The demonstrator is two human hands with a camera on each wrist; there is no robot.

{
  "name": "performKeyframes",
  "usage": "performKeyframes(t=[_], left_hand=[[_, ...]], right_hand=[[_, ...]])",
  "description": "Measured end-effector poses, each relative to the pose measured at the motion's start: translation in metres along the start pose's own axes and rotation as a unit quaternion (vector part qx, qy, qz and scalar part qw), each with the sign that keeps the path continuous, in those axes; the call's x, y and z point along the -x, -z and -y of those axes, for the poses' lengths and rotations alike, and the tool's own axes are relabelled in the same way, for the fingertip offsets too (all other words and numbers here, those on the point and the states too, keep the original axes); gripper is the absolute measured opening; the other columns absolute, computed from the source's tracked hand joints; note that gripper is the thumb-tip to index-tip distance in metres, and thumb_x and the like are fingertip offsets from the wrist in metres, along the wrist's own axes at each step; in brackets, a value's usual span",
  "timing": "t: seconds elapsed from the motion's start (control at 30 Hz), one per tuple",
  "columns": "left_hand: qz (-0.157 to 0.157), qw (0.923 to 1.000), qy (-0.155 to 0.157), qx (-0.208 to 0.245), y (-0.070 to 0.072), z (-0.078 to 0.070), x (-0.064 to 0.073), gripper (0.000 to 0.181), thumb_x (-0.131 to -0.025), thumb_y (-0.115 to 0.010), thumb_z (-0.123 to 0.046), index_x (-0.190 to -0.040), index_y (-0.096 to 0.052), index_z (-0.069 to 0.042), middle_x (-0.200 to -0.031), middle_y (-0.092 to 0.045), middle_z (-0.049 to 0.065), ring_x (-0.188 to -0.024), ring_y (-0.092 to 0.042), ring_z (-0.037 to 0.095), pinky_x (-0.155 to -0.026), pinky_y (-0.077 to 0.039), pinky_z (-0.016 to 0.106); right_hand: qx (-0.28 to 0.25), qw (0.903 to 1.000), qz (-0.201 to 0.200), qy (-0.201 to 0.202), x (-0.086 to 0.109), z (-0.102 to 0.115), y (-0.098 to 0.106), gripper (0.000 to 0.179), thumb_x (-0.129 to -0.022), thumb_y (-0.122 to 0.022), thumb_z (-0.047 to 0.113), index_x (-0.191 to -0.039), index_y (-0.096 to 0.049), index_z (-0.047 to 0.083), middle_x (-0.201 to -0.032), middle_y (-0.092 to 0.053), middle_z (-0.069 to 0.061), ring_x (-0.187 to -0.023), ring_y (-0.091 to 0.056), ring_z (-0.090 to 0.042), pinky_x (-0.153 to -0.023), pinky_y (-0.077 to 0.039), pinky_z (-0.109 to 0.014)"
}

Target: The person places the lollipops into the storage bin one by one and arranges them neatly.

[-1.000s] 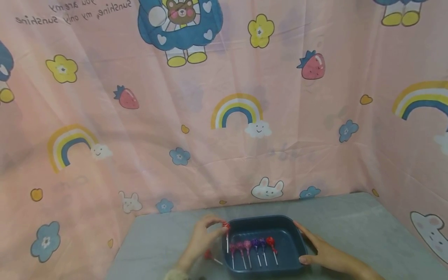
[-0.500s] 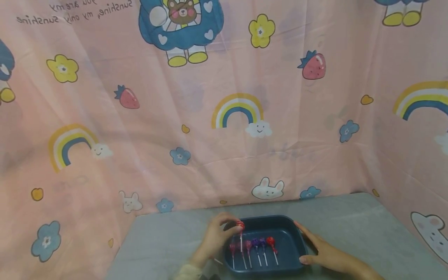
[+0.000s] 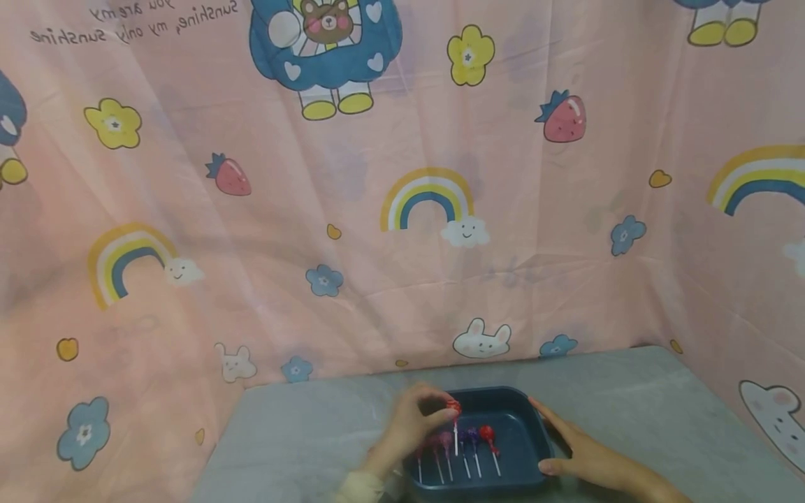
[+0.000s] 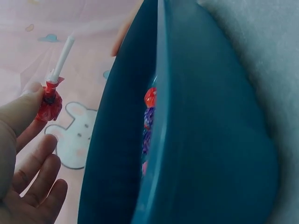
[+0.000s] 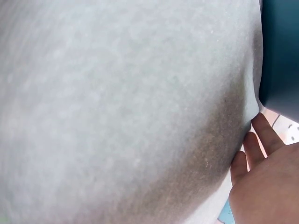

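Observation:
My left hand (image 3: 410,425) pinches a red-wrapped lollipop (image 3: 453,408) by its candy end between thumb and forefinger, above the left part of a dark blue tray (image 3: 503,398). Its white stick points down in the head view; the other fingers spread loosely in the left wrist view. Inside the tray lies a row of lollipops: pink ones (image 3: 446,441) at left, partly behind my hand, then purple ones (image 3: 473,436) and a red one (image 3: 487,434). At the tray's right end rests my right hand (image 3: 588,450), fingers extended along the outside and thumb at the rim.
A grey surface (image 3: 302,426) lies under the tray. Behind it hangs a pink printed cloth (image 3: 264,237), which also runs down the right side. The tray's high wall (image 4: 205,116) hides most of its inside in the left wrist view.
My left hand has carried the red lollipop rightward, from the tray's left rim to above the row. It now hides the loose lollipop left of the tray. My right hand has stayed put.

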State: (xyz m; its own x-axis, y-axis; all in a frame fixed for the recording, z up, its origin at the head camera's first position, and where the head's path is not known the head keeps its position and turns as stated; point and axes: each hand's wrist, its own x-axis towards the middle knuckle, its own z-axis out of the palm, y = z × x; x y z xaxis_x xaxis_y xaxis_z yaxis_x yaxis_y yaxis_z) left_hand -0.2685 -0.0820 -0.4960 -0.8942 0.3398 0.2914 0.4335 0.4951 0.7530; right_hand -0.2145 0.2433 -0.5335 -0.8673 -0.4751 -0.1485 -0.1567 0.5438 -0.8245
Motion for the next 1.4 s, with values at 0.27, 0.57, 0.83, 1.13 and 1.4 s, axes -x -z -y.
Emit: performKeyframes(t=[0.27, 0.57, 0.83, 1.13, 1.4], left_hand=[[0.019, 0.9996, 0.005, -0.019, -0.011, -0.005, -0.003, 0.025, -0.076, -0.071, -0.05, -0.093, -0.071, -0.031, -0.097, -0.067, -0.012, -0.094, -0.059, 0.003, -0.086, -0.047, 0.026], [0.024, 0.9993, -0.022, 0.019, -0.025, -0.006, -0.007, 0.025, -0.078, -0.072, -0.044, -0.093, -0.072, -0.023, -0.094, -0.069, -0.005, -0.092, -0.059, 0.003, -0.085, -0.047, 0.026], [0.012, 0.9979, -0.051, 0.039, -0.038, -0.005, -0.01, 0.024, -0.078, -0.072, -0.044, -0.093, -0.072, -0.024, -0.092, -0.069, -0.006, -0.088, -0.058, 0.0, -0.084, -0.047, 0.021], [0.017, 0.9987, -0.026, 0.042, -0.052, -0.012, -0.013, 0.025, -0.076, -0.074, -0.044, -0.092, -0.072, -0.025, -0.091, -0.068, -0.007, -0.087, -0.057, 0.0, -0.083, -0.046, 0.021], [0.016, 0.9994, 0.007, 0.031, -0.072, -0.006, -0.019, 0.024, -0.073, -0.075, -0.048, -0.088, -0.072, -0.03, -0.088, -0.064, -0.015, -0.086, -0.054, -0.003, -0.081, -0.044, 0.02]], right_hand=[[-0.001, 1.0, 0.0, -0.007, 0.0, -0.001, -0.001, 0.089, -0.091, -0.06, 0.034, -0.151, 0.006, 0.032, -0.155, -0.013, -0.03, -0.138, -0.013, -0.058, -0.093, -0.023, -0.079], [0.011, 0.9999, -0.004, -0.005, 0.0, 0.0, -0.001, 0.09, -0.091, -0.061, 0.035, -0.151, 0.006, 0.032, -0.155, -0.013, -0.03, -0.137, -0.014, -0.059, -0.093, -0.024, -0.079], [0.028, 0.9994, -0.019, -0.011, 0.0, 0.001, -0.002, 0.092, -0.089, -0.063, 0.037, -0.152, 0.004, 0.032, -0.154, -0.016, -0.031, -0.136, -0.016, -0.06, -0.09, -0.026, -0.079], [0.021, 0.9996, -0.013, -0.013, 0.0, 0.001, -0.002, 0.09, -0.09, -0.061, 0.036, -0.151, 0.005, 0.033, -0.153, -0.018, -0.032, -0.136, -0.015, -0.06, -0.09, -0.024, -0.08], [0.029, 0.9994, -0.019, -0.003, 0.0, -0.001, -0.002, 0.09, -0.09, -0.061, 0.035, -0.151, 0.005, 0.032, -0.152, -0.02, -0.032, -0.135, -0.017, -0.061, -0.089, -0.024, -0.081]])
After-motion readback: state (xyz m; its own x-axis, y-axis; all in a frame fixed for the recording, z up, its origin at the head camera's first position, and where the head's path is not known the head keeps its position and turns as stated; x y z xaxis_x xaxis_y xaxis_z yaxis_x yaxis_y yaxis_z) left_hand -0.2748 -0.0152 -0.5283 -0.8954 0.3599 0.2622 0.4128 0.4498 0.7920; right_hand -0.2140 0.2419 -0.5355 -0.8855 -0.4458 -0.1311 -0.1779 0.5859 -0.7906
